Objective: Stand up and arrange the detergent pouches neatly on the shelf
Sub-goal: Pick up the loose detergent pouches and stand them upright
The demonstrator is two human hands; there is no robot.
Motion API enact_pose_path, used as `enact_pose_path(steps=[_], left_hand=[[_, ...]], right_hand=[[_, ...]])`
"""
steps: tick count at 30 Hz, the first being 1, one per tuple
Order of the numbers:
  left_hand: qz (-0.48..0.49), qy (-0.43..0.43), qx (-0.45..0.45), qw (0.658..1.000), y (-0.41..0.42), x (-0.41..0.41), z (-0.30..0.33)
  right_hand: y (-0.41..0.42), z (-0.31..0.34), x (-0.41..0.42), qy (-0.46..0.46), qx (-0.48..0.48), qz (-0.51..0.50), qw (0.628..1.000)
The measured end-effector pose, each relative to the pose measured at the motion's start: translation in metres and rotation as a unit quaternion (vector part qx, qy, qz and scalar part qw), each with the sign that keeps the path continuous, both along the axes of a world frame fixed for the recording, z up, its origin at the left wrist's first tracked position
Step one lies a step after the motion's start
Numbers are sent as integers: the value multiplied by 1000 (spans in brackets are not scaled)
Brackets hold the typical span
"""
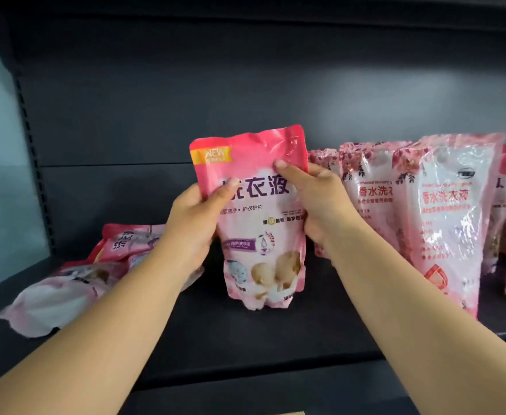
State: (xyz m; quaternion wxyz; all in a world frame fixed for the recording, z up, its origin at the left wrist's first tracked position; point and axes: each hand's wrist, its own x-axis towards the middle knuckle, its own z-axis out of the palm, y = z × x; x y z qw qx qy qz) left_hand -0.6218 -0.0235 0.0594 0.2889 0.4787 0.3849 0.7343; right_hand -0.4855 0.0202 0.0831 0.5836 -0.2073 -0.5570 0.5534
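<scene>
Pouch (257, 223) stands upright at frame centre on the shelf (245, 333). Left hand (196, 223) and right hand (320, 202) grip its sides, thumbs on front.

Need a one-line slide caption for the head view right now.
Both hands, left and right, hold a pink detergent pouch upright on the dark shelf, toppled pouches left, standing pouches right.

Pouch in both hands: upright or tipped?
Upright. The held pouch has its sealed top up and its base on the shelf, with the left hand and right hand gripping its sides.
</scene>
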Motion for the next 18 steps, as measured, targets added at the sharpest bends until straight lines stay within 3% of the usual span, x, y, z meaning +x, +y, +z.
enact_pose_path(steps=[8,12,15,18], left_hand=[[88,-11,-6,996,33,-21,-4],[62,-17,4,998,37,-26,-7],[-41,2,-61,997,38,-34,-6],[-95,61,-130,985,35,-49,-14]], right_hand=[[32,-15,-20,-79,100,-138,982],[41,-26,-23,-24,113,-138,984],[47,-29,-23,-22,42,-84,995],[51,-46,-17,-99,-39,-43,993]])
